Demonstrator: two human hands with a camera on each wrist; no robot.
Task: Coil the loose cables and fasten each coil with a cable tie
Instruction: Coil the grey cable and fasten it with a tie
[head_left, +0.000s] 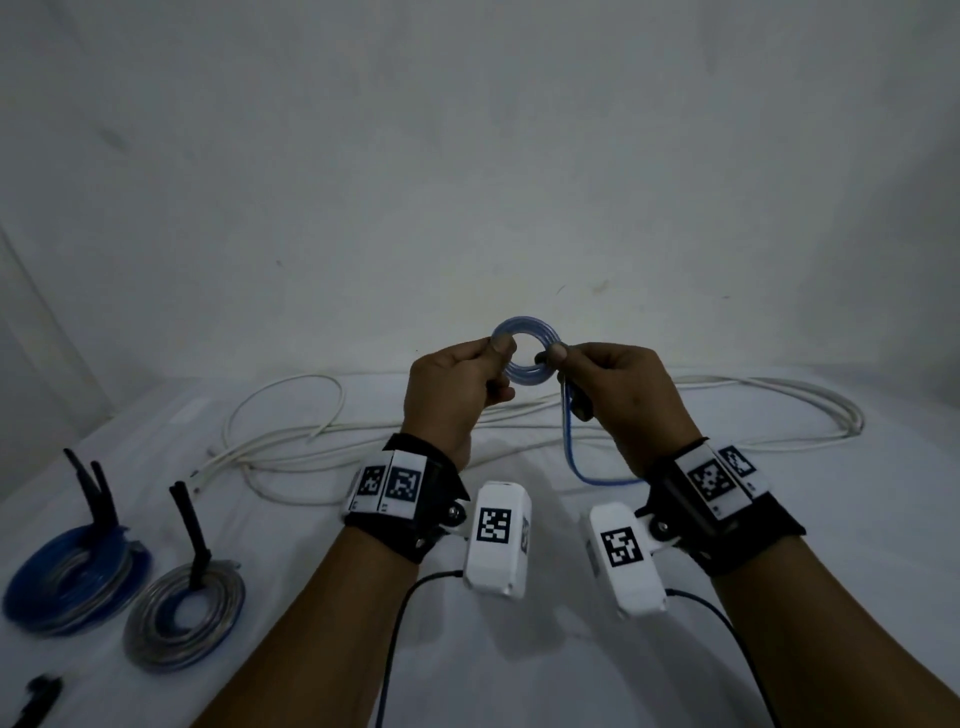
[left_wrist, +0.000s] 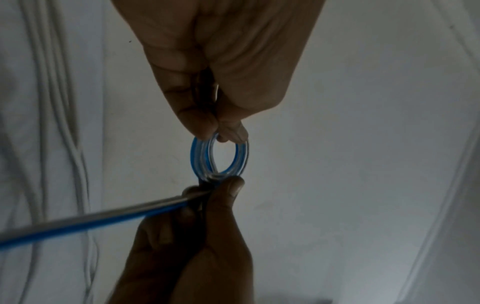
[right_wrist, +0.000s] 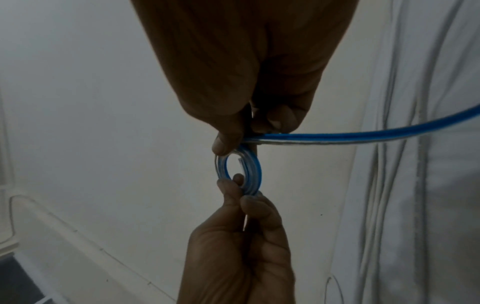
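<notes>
A small coil of blue and clear cable (head_left: 525, 353) (left_wrist: 220, 158) (right_wrist: 240, 173) is held up above the table between both hands. My left hand (head_left: 498, 347) (left_wrist: 217, 131) pinches its left side with thumb and forefinger. My right hand (head_left: 551, 356) (right_wrist: 233, 142) pinches the right side and also holds a black cable tie (head_left: 577, 400). The cable's loose tail (head_left: 571, 447) (left_wrist: 91, 221) (right_wrist: 363, 136) runs from the right hand down to the table.
A long white cable (head_left: 291, 441) sprawls loosely across the white table (head_left: 519, 649) behind my hands. At the front left lie two tied coils, a blue one (head_left: 72, 577) and a grey one (head_left: 184, 616), each with a black tie standing up. Another black tie (head_left: 39, 699) lies at the near left edge.
</notes>
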